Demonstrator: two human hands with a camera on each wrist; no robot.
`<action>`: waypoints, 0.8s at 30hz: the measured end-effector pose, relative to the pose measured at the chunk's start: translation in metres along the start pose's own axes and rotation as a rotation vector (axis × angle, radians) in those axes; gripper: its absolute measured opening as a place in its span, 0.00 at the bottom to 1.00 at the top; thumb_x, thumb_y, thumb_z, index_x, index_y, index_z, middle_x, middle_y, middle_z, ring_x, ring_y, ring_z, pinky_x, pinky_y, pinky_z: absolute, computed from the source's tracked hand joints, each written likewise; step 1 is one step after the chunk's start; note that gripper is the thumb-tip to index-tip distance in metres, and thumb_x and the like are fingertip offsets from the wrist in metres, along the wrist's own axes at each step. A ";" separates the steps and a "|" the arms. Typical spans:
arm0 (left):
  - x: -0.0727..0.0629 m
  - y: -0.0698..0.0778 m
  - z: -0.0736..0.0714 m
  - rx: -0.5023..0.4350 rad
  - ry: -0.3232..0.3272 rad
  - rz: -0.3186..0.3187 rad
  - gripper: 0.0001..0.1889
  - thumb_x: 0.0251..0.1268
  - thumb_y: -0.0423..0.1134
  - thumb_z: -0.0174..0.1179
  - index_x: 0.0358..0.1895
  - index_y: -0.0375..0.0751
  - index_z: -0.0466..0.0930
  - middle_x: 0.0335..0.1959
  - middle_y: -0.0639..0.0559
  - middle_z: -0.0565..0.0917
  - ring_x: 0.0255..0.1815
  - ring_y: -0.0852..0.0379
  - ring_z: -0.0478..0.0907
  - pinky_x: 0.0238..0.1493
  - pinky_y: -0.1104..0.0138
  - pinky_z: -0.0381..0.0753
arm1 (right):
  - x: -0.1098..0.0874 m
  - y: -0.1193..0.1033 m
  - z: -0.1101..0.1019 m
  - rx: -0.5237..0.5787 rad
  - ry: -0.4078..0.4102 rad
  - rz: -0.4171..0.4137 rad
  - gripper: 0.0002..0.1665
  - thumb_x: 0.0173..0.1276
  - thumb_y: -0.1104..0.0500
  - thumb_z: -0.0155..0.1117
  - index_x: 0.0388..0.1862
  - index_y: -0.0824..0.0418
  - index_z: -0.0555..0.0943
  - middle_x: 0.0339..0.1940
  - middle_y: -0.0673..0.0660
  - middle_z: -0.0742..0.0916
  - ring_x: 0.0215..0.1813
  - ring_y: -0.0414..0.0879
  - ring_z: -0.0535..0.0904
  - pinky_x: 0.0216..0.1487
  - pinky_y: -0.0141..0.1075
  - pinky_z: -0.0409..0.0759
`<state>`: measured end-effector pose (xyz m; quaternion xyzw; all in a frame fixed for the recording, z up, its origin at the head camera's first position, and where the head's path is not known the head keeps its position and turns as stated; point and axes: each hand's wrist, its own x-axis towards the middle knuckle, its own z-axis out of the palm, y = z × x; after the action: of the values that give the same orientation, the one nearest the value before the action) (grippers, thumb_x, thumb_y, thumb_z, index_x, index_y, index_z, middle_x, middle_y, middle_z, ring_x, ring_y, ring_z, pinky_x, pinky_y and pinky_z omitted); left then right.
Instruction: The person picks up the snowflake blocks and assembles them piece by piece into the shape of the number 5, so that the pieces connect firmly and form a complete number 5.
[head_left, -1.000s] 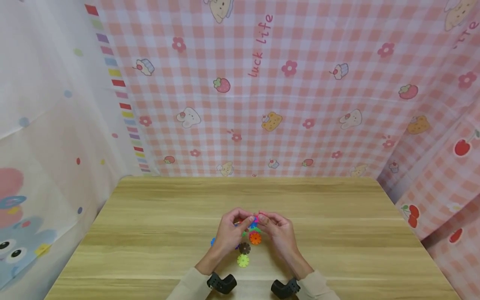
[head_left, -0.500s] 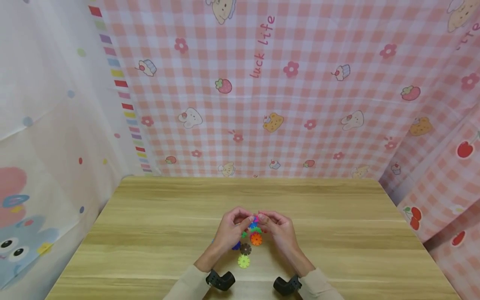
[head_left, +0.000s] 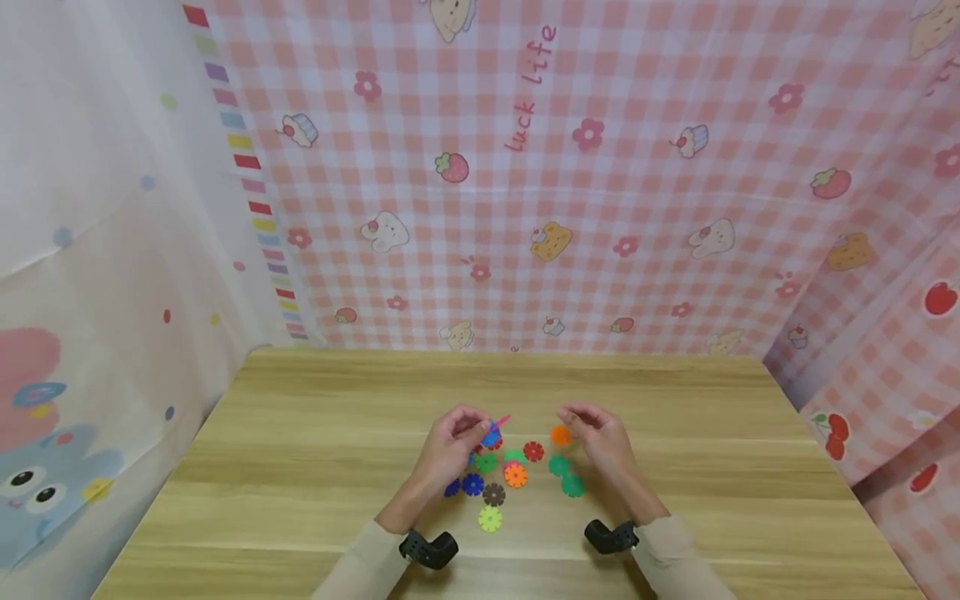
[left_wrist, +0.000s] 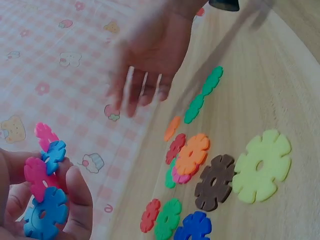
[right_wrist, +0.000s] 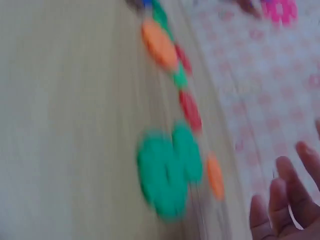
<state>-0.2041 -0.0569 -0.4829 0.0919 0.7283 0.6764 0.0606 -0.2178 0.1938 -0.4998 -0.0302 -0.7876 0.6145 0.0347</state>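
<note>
My left hand (head_left: 448,443) pinches a short chain of flower-shaped plastic interlocking discs (left_wrist: 36,174), pink and blue by turns, slotted into one another. In the left wrist view its thumb and fingers surround the lower discs, and the top pink one sticks up free. My right hand (head_left: 602,440) is off to the right with nothing in it, fingers spread loosely in the left wrist view. Near its fingertips an orange disc (head_left: 560,435) lies on the table. Two green discs (right_wrist: 162,172) lie below that hand, blurred in the right wrist view.
Between the hands lie several loose discs: red (head_left: 533,451), orange (head_left: 515,475), dark blue (head_left: 472,484), brown (head_left: 493,494) and yellow-green (head_left: 490,519). The wooden table (head_left: 337,400) ends at a pink checked cloth (head_left: 637,167).
The right hand has let go of the linked discs and moved right, away from the left hand. The left hand has shifted slightly left, still holding the chain. More loose discs are uncovered.
</note>
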 end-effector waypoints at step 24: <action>0.013 -0.011 -0.023 -0.019 0.032 -0.128 0.13 0.78 0.37 0.49 0.58 0.39 0.76 0.46 0.41 0.85 0.33 0.51 0.74 0.30 0.70 0.73 | 0.019 0.026 -0.019 -0.311 -0.252 -0.053 0.19 0.65 0.56 0.71 0.53 0.62 0.83 0.54 0.59 0.82 0.55 0.52 0.75 0.55 0.44 0.73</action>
<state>-0.2225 -0.0767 -0.4919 0.0338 0.7270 0.6795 0.0928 -0.2350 0.2201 -0.5199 0.0625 -0.8717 0.4832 -0.0529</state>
